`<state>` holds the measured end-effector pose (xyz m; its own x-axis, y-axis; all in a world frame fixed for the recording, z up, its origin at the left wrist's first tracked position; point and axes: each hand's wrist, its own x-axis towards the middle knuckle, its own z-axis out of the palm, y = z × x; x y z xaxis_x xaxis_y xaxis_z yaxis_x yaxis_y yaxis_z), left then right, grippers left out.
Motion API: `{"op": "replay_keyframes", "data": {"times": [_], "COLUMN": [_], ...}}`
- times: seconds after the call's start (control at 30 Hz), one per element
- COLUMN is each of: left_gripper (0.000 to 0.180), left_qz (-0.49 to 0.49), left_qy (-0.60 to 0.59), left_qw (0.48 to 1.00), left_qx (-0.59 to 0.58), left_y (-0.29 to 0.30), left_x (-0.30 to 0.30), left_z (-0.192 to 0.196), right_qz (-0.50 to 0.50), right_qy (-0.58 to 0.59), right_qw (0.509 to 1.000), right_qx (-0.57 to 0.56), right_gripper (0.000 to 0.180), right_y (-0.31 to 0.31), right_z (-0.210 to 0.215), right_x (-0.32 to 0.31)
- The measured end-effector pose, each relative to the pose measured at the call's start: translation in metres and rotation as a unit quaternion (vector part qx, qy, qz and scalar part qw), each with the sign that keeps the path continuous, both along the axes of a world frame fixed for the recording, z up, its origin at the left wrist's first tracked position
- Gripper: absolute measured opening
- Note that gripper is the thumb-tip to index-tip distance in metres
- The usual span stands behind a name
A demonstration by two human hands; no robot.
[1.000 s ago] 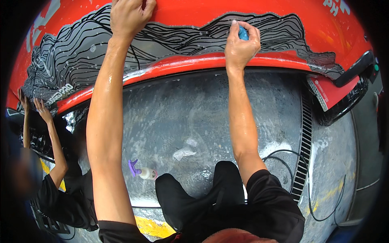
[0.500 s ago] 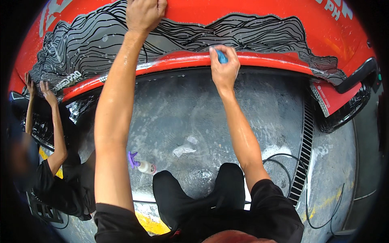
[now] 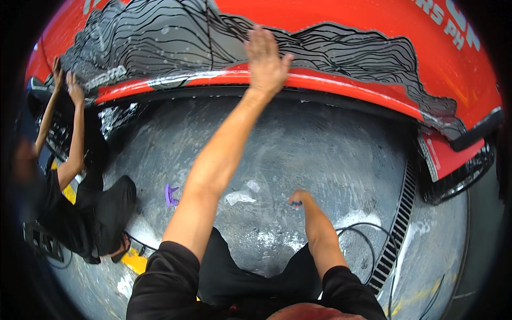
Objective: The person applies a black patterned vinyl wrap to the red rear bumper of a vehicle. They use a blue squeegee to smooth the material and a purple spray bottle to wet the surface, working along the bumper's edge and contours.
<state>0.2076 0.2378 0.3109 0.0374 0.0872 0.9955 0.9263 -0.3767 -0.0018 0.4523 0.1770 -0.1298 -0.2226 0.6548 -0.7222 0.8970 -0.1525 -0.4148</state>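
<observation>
Left hand [image 3: 265, 60]: flat on the red car body with the grey sheet of black wavy lines [image 3: 341, 48], fingers spread wide, holding nothing.
Right hand [image 3: 300, 199]: low over the wet grey concrete floor [image 3: 330, 154], fingers curled around a small blue tool [image 3: 296, 203].
Small purple plastic piece [image 3: 170, 195]: lies on the floor, left of the person's left arm.
Other person [image 3: 80, 202]: crouches at the left, both hands up on the car.

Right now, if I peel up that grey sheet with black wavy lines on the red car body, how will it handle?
The grey sheet with black wavy lines probably comes up thin and floppy, since it follows the red car body. Water droplets suggest it's slippery. Left hand lies flat against it.
</observation>
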Motion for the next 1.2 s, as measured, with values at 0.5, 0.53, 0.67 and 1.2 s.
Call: {"op": "replay_keyframes", "data": {"times": [0.5,0.53,0.67,1.2], "left_gripper": [0.083,0.097,0.111,0.090], "left_qz": [0.097,0.127,0.068,-0.049], "left_qy": [0.056,-0.013,-0.180,0.249], "left_qw": [0.987,0.990,0.979,0.960], "left_qx": [-0.113,-0.066,-0.065,-0.121], "left_y": [-0.018,-0.015,-0.001,0.026], "left_x": [-0.033,-0.041,-0.041,0.294], "left_z": [-0.045,-0.045,-0.038,-0.039], "right_qz": [-0.203,-0.219,-0.258,-0.151], "right_qy": [0.225,0.248,0.294,0.260], "right_qw": [0.940,0.929,0.915,0.954], "right_qx": [-0.154,-0.166,-0.098,-0.016], "right_gripper": [0.007,0.006,0.011,0.019], "right_y": [-0.025,-0.018,0.004,0.001], "right_z": [-0.068,-0.068,-0.076,-0.100], "right_x": [0.000,0.004,-0.003,0.036]}}
